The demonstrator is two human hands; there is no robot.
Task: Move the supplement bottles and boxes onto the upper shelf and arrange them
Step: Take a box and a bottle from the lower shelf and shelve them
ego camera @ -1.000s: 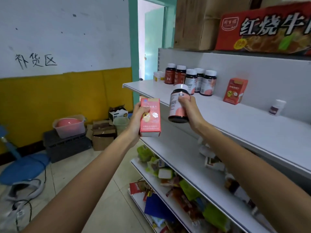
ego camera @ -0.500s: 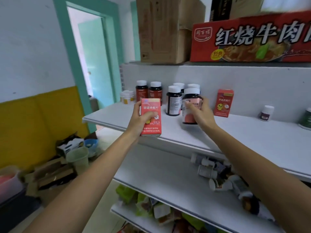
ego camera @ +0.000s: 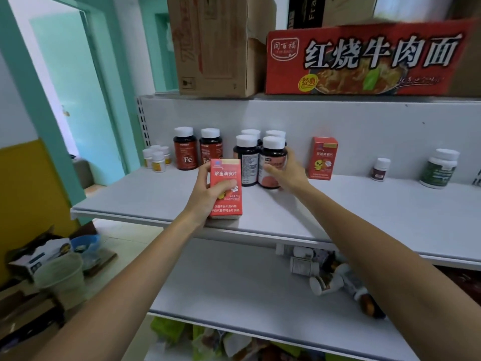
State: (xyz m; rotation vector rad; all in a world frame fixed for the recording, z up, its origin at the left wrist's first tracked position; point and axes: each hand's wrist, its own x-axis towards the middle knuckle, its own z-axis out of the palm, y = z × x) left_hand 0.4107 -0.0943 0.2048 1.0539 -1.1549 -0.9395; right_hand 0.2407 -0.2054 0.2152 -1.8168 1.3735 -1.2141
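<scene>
My right hand [ego camera: 287,173] grips a dark bottle with a white cap and pink label [ego camera: 270,162], standing on the upper shelf [ego camera: 364,207] at the right of a cluster of like bottles [ego camera: 246,158]. My left hand [ego camera: 208,194] holds a red box [ego camera: 226,188] upright just over the shelf's front part. Two Fe bottles [ego camera: 185,149] stand left of the cluster, with small white bottles [ego camera: 156,158] beyond. A second red box [ego camera: 322,157], a small white-capped bottle [ego camera: 380,169] and a green-labelled bottle [ego camera: 440,169] stand to the right.
Several bottles [ego camera: 325,274] lie jumbled on the lower shelf [ego camera: 234,290] under my right forearm. Cartons, one a red noodle box [ego camera: 364,58], sit on top of the unit. Cardboard boxes and a bucket [ego camera: 62,277] crowd the floor at the left, near a teal door frame.
My right hand has carried the pink-label bottle up and set it down beside the bottle cluster. My left hand has brought the red box over the shelf's front. The view swung right.
</scene>
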